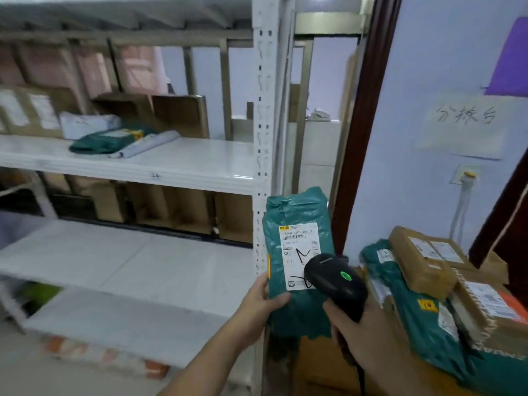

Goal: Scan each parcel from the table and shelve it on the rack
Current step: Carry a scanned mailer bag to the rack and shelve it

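1 green parcel [297,252], white label

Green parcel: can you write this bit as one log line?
step: scanning | left hand: holds green parcel | right hand: holds scanner | shelved: no

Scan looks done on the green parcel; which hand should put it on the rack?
Left, probably. The left hand already grips the green parcel by its lower edge and is on the side of the rack. The right hand has its grip around the scanner, near the parcels on the table.
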